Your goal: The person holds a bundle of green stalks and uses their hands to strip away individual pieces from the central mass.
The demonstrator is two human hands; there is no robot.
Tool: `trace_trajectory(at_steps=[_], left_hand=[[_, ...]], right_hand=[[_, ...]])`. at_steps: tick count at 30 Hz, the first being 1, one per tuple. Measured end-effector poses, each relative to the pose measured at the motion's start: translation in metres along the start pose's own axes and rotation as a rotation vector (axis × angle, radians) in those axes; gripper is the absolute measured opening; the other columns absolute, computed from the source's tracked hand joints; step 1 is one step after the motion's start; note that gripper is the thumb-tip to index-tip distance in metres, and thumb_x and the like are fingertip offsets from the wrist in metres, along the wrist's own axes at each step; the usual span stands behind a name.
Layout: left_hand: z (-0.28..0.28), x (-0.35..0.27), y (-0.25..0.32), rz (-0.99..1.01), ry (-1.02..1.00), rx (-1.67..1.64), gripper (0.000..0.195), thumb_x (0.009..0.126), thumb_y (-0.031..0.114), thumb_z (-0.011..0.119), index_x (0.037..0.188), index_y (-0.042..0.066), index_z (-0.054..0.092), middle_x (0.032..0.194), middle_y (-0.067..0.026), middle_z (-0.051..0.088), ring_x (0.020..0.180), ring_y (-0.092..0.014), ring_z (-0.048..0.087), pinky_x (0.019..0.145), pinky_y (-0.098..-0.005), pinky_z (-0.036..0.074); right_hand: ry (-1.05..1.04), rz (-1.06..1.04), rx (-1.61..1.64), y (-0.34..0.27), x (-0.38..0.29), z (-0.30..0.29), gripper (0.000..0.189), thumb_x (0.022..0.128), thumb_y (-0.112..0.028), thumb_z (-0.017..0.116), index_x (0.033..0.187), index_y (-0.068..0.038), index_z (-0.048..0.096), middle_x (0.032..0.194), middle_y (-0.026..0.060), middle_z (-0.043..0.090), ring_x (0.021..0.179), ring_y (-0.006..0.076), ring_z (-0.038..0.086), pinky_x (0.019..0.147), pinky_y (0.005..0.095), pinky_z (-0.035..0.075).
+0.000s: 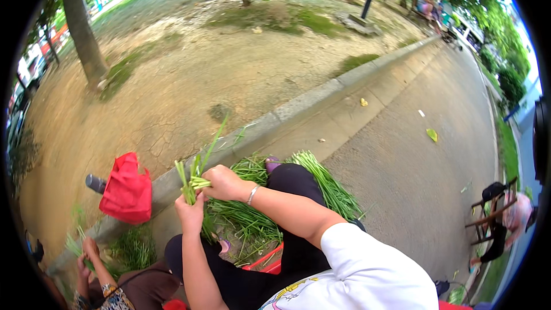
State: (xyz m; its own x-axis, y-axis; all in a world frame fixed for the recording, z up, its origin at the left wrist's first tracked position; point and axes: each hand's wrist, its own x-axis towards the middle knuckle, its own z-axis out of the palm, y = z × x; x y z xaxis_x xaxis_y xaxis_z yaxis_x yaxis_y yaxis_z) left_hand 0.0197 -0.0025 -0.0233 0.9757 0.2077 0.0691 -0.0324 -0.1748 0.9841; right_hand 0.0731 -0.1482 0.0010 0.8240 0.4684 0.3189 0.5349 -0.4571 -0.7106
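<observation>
My left hand [190, 213] grips a small bunch of green stalks [185, 185], chive-like, their pale ends pointing up. Right beside it, my right hand [226, 184] is closed around a second bunch of stalks [200, 182], whose pale ends point left towards the first. The two hands are very close, perhaps touching. A loose heap of long green stalks [245, 219] lies on the ground between my legs. Beyond my right knee, a neater pile of stalks [329, 185] lies with its pale ends aligned and facing away.
A red cloth bag [128, 191] stands at the concrete curb [301, 105], a dark bottle [95, 184] beside it. At lower left, another person's hands [88, 252] hold stalks near more greens [135, 247]. A person sits by a wooden chair [490, 215] at right.
</observation>
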Motion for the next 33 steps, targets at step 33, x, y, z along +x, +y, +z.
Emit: trace_trajectory(at_steps=[33], left_hand=[[0.005, -0.004, 0.028, -0.155, 0.033, -0.022, 0.011, 0.081, 0.004, 0.058, 0.089, -0.003, 0.06, 0.067, -0.0051, 0.06, 0.053, -0.006, 0.049, 0.046, -0.0191, 0.034]], right_hand=[[0.056, 0.083, 0.307, -0.002, -0.001, -0.004, 0.013, 0.072, -0.011, 0.061, 0.068, 0.001, 0.061, 0.06, 0.0125, 0.061, 0.058, 0.0255, 0.061, 0.055, 0.0348, 0.048]])
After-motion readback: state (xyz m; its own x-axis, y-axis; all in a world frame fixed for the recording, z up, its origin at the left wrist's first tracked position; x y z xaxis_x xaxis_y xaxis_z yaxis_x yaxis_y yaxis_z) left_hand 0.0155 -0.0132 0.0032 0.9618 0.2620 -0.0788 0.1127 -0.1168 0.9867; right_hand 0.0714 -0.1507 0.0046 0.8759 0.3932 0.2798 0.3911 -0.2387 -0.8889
